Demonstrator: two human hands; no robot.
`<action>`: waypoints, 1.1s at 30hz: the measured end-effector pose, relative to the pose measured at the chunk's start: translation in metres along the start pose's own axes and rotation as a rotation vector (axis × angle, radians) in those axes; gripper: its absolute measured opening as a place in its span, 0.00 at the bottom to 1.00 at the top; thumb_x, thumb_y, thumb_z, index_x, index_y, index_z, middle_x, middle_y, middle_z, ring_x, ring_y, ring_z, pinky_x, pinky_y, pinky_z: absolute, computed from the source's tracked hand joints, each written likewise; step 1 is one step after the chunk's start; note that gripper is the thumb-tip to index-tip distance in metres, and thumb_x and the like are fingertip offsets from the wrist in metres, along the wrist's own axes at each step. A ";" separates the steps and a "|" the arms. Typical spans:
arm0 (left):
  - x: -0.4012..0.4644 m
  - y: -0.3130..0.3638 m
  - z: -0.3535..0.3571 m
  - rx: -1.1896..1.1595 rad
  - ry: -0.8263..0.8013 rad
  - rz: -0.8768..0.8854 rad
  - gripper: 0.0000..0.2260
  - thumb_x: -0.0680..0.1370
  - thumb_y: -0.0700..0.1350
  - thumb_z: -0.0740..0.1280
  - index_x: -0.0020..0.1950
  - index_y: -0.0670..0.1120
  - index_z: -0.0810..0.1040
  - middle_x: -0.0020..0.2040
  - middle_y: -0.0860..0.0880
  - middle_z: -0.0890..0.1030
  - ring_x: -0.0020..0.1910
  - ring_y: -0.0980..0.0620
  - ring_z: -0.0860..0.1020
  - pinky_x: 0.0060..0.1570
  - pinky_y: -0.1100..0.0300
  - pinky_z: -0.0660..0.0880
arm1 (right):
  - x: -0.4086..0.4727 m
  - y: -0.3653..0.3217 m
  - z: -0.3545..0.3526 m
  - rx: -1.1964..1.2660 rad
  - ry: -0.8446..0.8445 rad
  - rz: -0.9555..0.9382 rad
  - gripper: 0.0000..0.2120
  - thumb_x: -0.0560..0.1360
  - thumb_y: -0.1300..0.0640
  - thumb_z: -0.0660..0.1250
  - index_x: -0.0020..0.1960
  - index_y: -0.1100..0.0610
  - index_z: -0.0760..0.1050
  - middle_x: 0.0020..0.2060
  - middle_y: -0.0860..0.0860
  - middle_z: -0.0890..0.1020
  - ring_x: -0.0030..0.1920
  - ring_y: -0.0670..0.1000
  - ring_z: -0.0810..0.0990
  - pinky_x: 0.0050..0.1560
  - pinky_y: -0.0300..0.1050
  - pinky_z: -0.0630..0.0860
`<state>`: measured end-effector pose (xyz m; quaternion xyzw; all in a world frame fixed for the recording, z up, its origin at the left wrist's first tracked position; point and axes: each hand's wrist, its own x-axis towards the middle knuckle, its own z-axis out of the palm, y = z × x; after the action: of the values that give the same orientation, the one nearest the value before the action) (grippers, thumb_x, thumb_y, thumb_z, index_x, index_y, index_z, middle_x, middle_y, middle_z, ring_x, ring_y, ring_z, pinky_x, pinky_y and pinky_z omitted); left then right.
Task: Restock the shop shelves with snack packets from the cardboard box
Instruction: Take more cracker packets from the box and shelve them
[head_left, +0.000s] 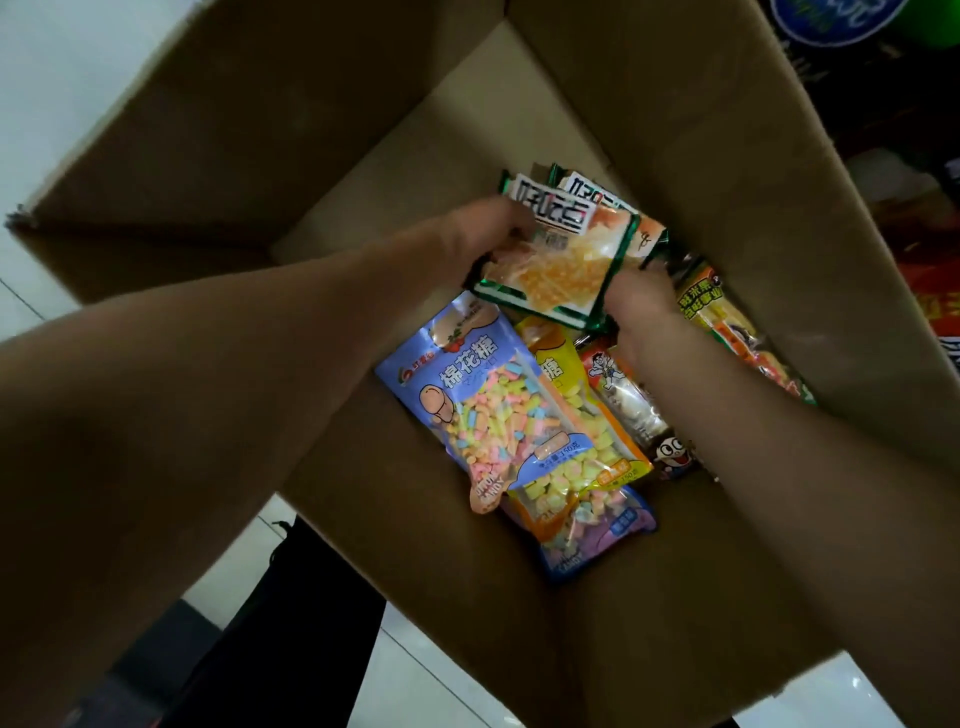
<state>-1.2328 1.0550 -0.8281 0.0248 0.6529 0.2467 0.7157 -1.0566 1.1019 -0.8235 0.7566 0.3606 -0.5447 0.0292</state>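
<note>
Head view: my left hand (485, 234) and right hand (641, 301) both clamp green-edged cracker packets (561, 265), frame centre; should lift stack level, clear of cardboard box (701, 156).

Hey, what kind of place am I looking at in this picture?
Probably a small shop or its stockroom. An open cardboard box on a pale tiled floor holds many sealed snack packets, and more coloured packaged goods crowd the upper right.

Matt brown cardboard box (675, 156) holds glossy plastic snack packets (561, 260), on a shiny, smooth tiled floor (467, 691).
</note>
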 end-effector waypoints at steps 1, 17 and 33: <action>0.003 0.000 0.006 0.074 0.016 0.022 0.07 0.78 0.39 0.61 0.40 0.43 0.75 0.25 0.51 0.76 0.21 0.56 0.68 0.24 0.64 0.64 | 0.000 0.000 -0.003 0.076 -0.041 0.039 0.25 0.78 0.65 0.57 0.75 0.59 0.61 0.60 0.59 0.73 0.56 0.60 0.77 0.48 0.50 0.78; -0.019 -0.001 0.011 -0.095 -0.164 -0.071 0.12 0.74 0.48 0.70 0.53 0.43 0.79 0.35 0.46 0.84 0.29 0.47 0.81 0.36 0.58 0.79 | -0.035 -0.010 -0.031 0.306 -0.422 0.122 0.12 0.70 0.66 0.67 0.51 0.57 0.81 0.51 0.55 0.86 0.52 0.57 0.85 0.53 0.53 0.81; -0.350 0.073 -0.001 -0.277 -0.220 0.060 0.16 0.75 0.47 0.70 0.61 0.44 0.80 0.58 0.42 0.84 0.53 0.43 0.84 0.55 0.48 0.81 | -0.330 -0.112 -0.115 0.346 -0.450 -0.125 0.22 0.64 0.65 0.74 0.56 0.51 0.77 0.45 0.50 0.87 0.45 0.51 0.87 0.40 0.45 0.81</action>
<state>-1.2659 0.9838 -0.4788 -0.0280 0.5293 0.3514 0.7718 -1.0774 1.0655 -0.4585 0.5868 0.2927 -0.7530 -0.0543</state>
